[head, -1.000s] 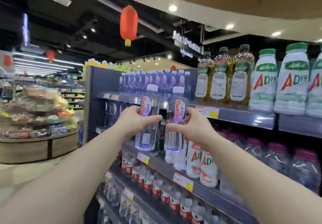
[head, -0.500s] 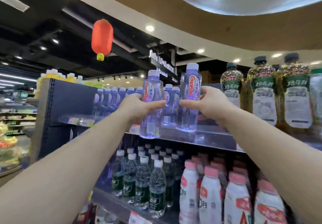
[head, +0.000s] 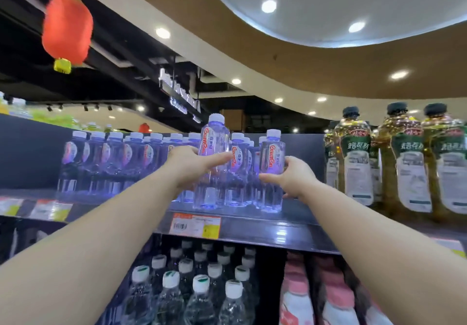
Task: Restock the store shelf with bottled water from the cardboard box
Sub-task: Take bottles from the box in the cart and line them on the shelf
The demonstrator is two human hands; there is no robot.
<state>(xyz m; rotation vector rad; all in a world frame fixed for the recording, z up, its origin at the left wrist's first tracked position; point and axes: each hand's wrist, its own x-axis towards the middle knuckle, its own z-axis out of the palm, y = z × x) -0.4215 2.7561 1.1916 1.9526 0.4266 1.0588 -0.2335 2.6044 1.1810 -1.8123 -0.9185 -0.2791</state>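
My left hand (head: 192, 165) grips a clear water bottle (head: 213, 145) with a white cap and red-lettered label, its base at the front of the top shelf (head: 252, 226). My right hand (head: 290, 175) holds a second, same bottle (head: 272, 157) standing on that shelf a little to the right. Behind and left of them stands a row of several matching water bottles (head: 111, 162). The cardboard box is out of view.
Tall yellow-green drink bottles (head: 356, 157) with dark caps stand right of my right hand on the same shelf. Below are green-capped water bottles (head: 199, 297) and pink-capped white bottles (head: 298, 299). A red lantern (head: 67, 30) hangs overhead at the left.
Both hands have carried the two bottles up from mid-shelf height to the top shelf. The right bottle now stands on the shelf; the view has tilted upward.
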